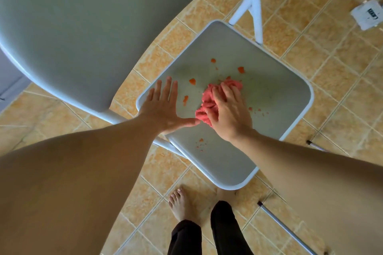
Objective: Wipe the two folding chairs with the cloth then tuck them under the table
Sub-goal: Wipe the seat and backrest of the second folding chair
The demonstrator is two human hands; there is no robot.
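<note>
One pink cloth [209,99], terry-like and bunched into a wad, sits near the middle of a folding chair seat [269,97]. Right hand [230,109] lies palm down on the cloth, fingers curled over the wad and pressing it onto the seat. Left hand [163,107] is flat and splayed on the left edge of the same seat, gripping nothing, thumb tip touching the near end of the cloth. Hands sit just beside each other.

Seat is a smooth grey panel, squarish with rounded corners, framed by a white tube rim. Orange smears [241,69] and small crumbs are scattered on it: several blobs far and left of the cloth, fine specks on the near part and to the right.

Second grey panel [72,27], larger and closer to the camera, fills the far left, same rounded corner and white edge; cannot tell whether it's a chair back or the table. White tubular legs [256,4] stand at the far side of the seat.

Floor [331,68] is glossy tan mottled tile with pale grout. Bare feet [182,205] and dark trouser legs at the near edge. White power strip [367,13] on the floor far right. Thin metal rod [288,230] lies near right
</note>
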